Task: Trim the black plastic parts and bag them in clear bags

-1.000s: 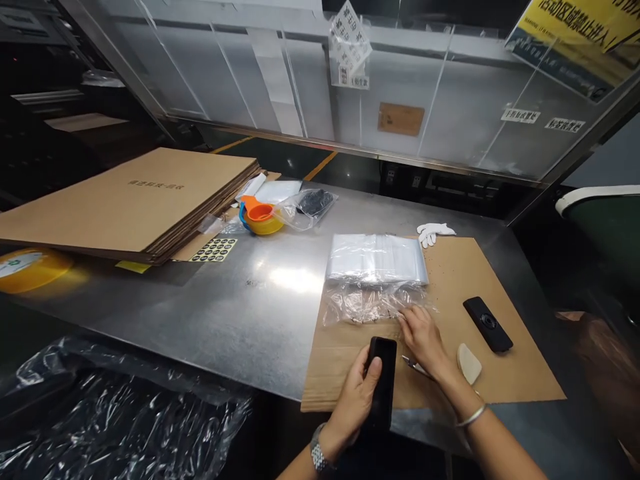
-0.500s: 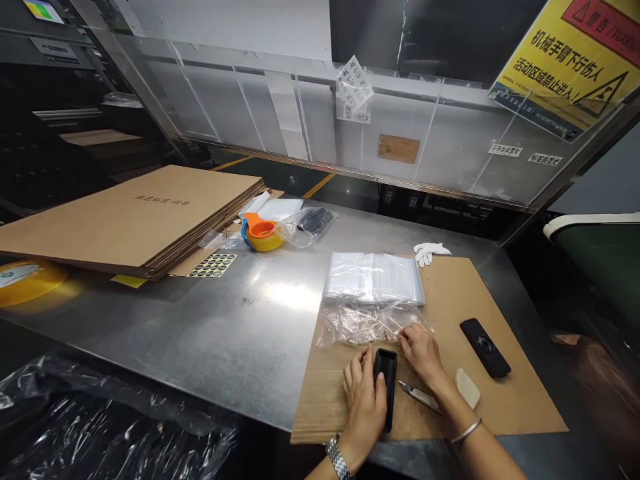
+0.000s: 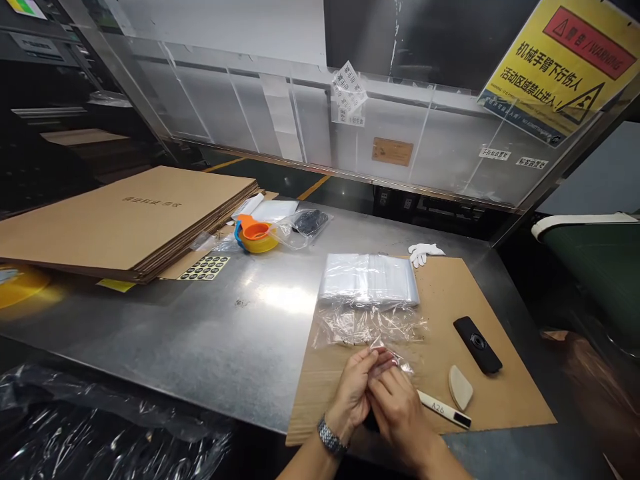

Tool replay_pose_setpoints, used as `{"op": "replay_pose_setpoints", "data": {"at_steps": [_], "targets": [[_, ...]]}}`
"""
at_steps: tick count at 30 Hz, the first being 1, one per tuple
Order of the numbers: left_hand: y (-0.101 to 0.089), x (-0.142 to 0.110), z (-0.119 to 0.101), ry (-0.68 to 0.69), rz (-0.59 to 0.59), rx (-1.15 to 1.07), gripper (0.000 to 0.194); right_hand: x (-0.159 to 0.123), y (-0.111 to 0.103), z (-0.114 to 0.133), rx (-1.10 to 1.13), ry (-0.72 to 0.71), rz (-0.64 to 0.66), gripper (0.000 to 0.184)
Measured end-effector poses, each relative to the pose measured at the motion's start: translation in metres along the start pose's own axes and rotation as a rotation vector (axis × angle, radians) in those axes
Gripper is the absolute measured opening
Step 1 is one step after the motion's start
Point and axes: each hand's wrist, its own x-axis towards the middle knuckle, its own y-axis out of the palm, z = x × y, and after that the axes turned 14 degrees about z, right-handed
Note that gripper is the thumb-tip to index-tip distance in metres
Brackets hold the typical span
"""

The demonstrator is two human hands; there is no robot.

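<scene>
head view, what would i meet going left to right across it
Yellow roll → sticker sheet → orange piece → left hand → right hand → black device with a round lens-like part.

Left passage: grey steel tabletop between brown cardboard stack and flat brown cardboard sheet.
Ahead: crinkled clear plastic film obstructs.
Right: beige rounded block, black oblong case obstruct.

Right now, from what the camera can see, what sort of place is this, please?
Probably a packing station in a factory or workshop: there is a stack of flat cardboard, a pile of clear plastic packaging, and a yellow warning sign posted beyond the table.
</scene>
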Motion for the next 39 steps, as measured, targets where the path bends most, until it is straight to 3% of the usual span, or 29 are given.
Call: {"op": "replay_pose_setpoints", "data": {"at_steps": [3, 5, 7, 9, 12, 16, 19, 23, 24, 28, 29, 33, 37, 39], "targets": [[-0.006, -0.015, -0.007, -0.037, 0.008, -0.073, 0.025, -0.014, -0.008, 0.001, 0.164, -0.013, -0.067, 0.020], [-0.010, -0.026, -0.014, -0.072, 0.040, -0.068, 0.027, -0.021, -0.018, -0.009, 0.398, 0.168, -0.190, 0.020], [-0.013, -0.035, -0.020, -0.125, 0.097, -0.040, 0.027, -0.024, -0.027, -0.021, 0.699, 0.424, -0.228, 0.030], [-0.015, -0.042, -0.024, -0.170, 0.158, -0.009, 0.026, -0.024, -0.033, -0.028, 0.958, 0.559, -0.124, 0.045], [-0.018, -0.048, -0.026, -0.201, 0.218, 0.021, 0.026, -0.021, -0.036, -0.029, 1.156, 0.537, 0.073, 0.049], [-0.023, -0.050, -0.025, -0.239, 0.220, 0.057, 0.028, -0.022, -0.034, -0.022, 1.264, 0.502, 0.127, 0.042], [-0.024, -0.051, -0.023, -0.183, 0.128, 0.210, 0.033, -0.023, -0.034, -0.020, 1.255, 0.489, 0.092, 0.040], [-0.014, -0.060, -0.023, 0.224, -0.209, 0.688, 0.027, -0.023, -0.040, -0.010, 1.186, 0.470, 0.011, 0.037], [-0.009, -0.062, -0.023, 0.248, -0.203, 0.747, 0.024, -0.023, -0.042, -0.005, 1.135, 0.454, 0.005, 0.035], [0.010, -0.068, -0.021, 0.086, 0.133, 0.667, 0.024, -0.018, -0.047, 0.015, 0.678, 0.324, 0.085, 0.023], [0.013, -0.067, -0.019, 0.076, 0.163, 0.645, 0.024, -0.016, -0.048, 0.019, 0.576, 0.302, 0.107, 0.020], [0.007, -0.059, -0.012, 0.169, -0.023, 0.767, 0.033, -0.013, -0.048, 0.017, 0.560, 0.344, 0.124, 0.020], [-0.009, -0.055, -0.005, 0.227, -0.131, 0.921, 0.033, -0.012, -0.047, 0.005, 0.459, 0.363, -0.022, 0.024], [-0.014, -0.057, -0.003, 0.269, -0.187, 0.988, 0.023, -0.010, -0.046, 0.005, 0.349, 0.329, -0.078, 0.021]]}}
